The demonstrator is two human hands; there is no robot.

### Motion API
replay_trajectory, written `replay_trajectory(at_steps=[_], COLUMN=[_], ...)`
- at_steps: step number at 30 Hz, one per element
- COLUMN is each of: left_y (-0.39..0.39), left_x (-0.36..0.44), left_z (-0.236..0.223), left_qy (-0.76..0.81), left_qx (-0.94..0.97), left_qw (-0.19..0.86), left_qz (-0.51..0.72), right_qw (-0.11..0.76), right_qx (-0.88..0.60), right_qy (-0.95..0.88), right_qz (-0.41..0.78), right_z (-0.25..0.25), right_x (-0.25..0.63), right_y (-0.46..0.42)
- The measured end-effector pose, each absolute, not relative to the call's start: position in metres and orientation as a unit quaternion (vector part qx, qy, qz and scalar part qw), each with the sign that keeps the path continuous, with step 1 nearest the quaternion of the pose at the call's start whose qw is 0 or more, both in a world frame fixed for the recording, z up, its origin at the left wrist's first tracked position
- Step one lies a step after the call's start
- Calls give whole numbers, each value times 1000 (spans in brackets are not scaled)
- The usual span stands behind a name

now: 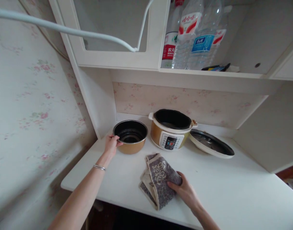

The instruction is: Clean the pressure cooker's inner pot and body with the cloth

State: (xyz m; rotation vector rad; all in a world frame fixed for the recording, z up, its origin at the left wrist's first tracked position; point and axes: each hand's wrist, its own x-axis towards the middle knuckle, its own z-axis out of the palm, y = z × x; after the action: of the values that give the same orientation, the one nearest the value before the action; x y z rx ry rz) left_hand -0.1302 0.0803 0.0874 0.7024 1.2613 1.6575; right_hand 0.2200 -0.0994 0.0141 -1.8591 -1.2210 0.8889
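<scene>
The gold-sided inner pot (132, 147), resting on the white tabletop (216, 188) beside the electric cooker (157, 134), is grasped at its left rim by the left hand (111, 145); the folded patterned towel (164, 182) is gripped by the right hand (185, 188). Pot-steadying seems in hand; for towel contact, a firm rim hold would be called for.

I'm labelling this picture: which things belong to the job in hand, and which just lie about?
Likely in the job:
patterned cloth, in the right hand
gold pot, gripped by the left hand
cooker and lid, probably

Likely just lying about:
plastic bottles on the shelf
</scene>
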Motion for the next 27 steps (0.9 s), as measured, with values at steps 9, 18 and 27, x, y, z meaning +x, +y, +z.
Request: replay_trajectory(at_steps=[9, 18, 27], left_y=[61, 54, 65], left_x=[-125, -126, -131], left_z=[74, 72, 68], left_qy=[476, 571, 642], left_qx=[295, 352, 399], left_qw=[498, 461, 403], left_qz=[662, 581, 516], right_qw=[481, 527, 612], right_qx=[-546, -501, -358], right_qy=[-227, -280, -371], right_qz=[647, 626, 600], right_z=[55, 94, 200], right_x=[225, 169, 110], right_y=[-87, -74, 31])
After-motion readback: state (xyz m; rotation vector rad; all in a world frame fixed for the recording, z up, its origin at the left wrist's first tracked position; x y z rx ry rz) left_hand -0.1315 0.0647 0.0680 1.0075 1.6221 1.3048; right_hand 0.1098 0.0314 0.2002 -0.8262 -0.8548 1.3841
